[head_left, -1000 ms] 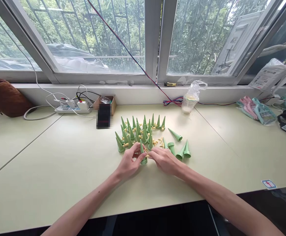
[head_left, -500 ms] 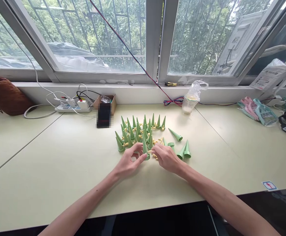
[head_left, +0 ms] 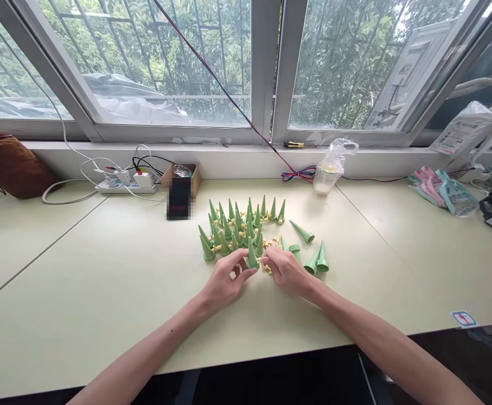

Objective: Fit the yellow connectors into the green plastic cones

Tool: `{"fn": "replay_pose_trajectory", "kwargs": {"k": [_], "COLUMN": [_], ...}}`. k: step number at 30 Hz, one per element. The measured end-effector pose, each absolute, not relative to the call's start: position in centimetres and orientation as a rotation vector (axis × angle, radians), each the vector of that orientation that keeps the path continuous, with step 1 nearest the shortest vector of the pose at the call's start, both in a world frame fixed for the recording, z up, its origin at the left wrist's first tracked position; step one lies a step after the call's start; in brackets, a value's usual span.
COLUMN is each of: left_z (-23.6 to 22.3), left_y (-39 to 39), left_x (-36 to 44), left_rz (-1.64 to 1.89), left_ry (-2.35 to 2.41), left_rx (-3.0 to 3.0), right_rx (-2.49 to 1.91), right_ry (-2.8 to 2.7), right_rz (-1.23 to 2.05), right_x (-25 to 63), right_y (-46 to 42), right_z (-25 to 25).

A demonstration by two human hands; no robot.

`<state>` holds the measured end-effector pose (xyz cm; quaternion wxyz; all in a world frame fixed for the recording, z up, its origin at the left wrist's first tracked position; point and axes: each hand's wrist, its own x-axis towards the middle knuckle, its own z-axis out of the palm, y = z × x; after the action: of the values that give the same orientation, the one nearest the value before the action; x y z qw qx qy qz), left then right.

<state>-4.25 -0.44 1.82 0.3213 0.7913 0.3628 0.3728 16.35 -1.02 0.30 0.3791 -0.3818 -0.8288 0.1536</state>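
Observation:
A cluster of several green cones stands upright on the pale table, with small yellow parts among them. My left hand pinches the base of one upright green cone at the near edge of the cluster. My right hand is closed beside that cone, its fingertips on a small yellow part at the cone's side. A few more green cones lie or stand loose to the right of my right hand.
A dark phone-like object stands behind a small cardboard box, next to a power strip with cables. A plastic cup in a bag sits by the window sill. Packets lie at the far right; a brown bag lies at the far left.
Both hands moved slightly away from me toward the cluster, carrying the green cone. The cone went from tilted in my fingers to standing upright at the cluster's near edge.

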Motion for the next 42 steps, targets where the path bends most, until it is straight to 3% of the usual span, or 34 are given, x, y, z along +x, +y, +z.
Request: {"fn": "replay_pose_trajectory", "kwargs": {"k": [18, 29, 42], "left_z": [2.7, 3.1, 2.5], "left_y": [-0.1, 0.0, 0.0], "left_x": [-4.8, -4.5, -4.6], "left_rz": [0.94, 0.846, 0.801], "left_ry": [0.978, 0.868, 0.841], "left_rx": [1.856, 1.51, 1.614], "right_rx": [-0.96, -0.904, -0.847], "right_ry": [-2.019, -2.101, -2.129], "right_rz": [0.43, 0.193, 0.138], "right_x": [16.7, 16.9, 17.2], "right_y": [-1.2, -0.9, -0.7], "right_z": [1.3, 1.2, 0.6]}}
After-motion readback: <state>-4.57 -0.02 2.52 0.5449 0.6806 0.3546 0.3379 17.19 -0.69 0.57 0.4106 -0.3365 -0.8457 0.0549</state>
